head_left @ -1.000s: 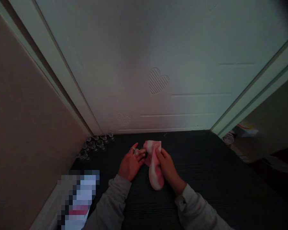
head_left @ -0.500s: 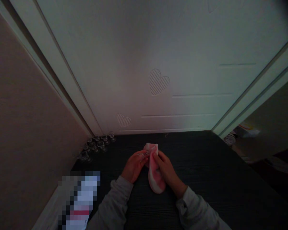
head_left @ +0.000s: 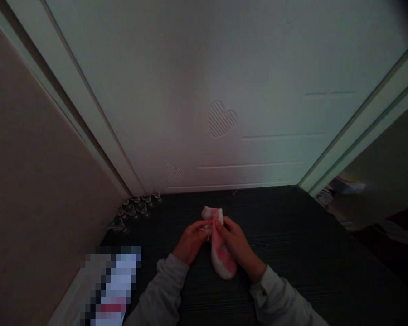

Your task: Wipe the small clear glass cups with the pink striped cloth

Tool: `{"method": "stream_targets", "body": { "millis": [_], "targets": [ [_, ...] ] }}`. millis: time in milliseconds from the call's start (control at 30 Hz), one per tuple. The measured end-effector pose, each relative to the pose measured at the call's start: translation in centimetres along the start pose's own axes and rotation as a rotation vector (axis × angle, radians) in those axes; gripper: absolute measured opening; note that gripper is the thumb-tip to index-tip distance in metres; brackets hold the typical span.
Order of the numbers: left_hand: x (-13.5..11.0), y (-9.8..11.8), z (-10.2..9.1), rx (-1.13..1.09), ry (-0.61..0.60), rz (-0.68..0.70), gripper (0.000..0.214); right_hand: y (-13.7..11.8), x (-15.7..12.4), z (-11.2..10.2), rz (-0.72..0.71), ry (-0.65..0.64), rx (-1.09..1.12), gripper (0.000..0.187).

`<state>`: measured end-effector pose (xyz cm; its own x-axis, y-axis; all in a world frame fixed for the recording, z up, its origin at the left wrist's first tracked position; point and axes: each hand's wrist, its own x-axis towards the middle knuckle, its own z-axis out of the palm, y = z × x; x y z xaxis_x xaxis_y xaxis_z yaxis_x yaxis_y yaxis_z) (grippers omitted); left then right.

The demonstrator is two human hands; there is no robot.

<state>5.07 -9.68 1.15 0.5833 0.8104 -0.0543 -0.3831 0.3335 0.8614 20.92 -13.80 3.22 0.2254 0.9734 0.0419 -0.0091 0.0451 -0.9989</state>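
Note:
In the head view, a soft pink-and-white cloth hangs folded in my right hand, its fingers and thumb closed on the upper middle. My left hand pinches a small clear glass against the cloth's left side. Fingers and cloth cover much of that glass, so its full shape is hidden. Both hands are close together over the dark tabletop.
Several small stemmed glasses stand grouped at the table's back left corner. A blurred-out bright item lies at the front left. Behind the table rises a white panel with heart patterns.
The glass and my left fingers have shifted slightly down along the cloth. The cloth's top fold has spread a little to the left. My right hand keeps its hold.

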Motion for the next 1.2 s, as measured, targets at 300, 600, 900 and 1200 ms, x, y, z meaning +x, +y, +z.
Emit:
{"method": "stream_targets", "body": {
  "millis": [300, 600, 900, 1200],
  "targets": [
    [0.0, 0.1, 0.3, 0.018, -0.017, 0.015, 0.022, 0.0, 0.3, -0.4, 0.086, 0.021, 0.010, 0.034],
    [0.0, 0.4, 1.0, 0.049, -0.026, 0.028, 0.028, -0.6, 0.2, 0.0, 0.133, 0.036, 0.063, 0.041],
    [0.9, 0.4, 0.1, 0.089, 0.197, 0.064, 0.017, -1.0, -0.5, 0.9, 0.068, 0.002, -0.018, 0.039],
    [0.7, 0.7, -0.4, 0.015, 0.241, 0.008, 0.021, -0.5, 0.9, -1.0, 0.075, 0.180, 0.104, 0.053]
  ]
}}
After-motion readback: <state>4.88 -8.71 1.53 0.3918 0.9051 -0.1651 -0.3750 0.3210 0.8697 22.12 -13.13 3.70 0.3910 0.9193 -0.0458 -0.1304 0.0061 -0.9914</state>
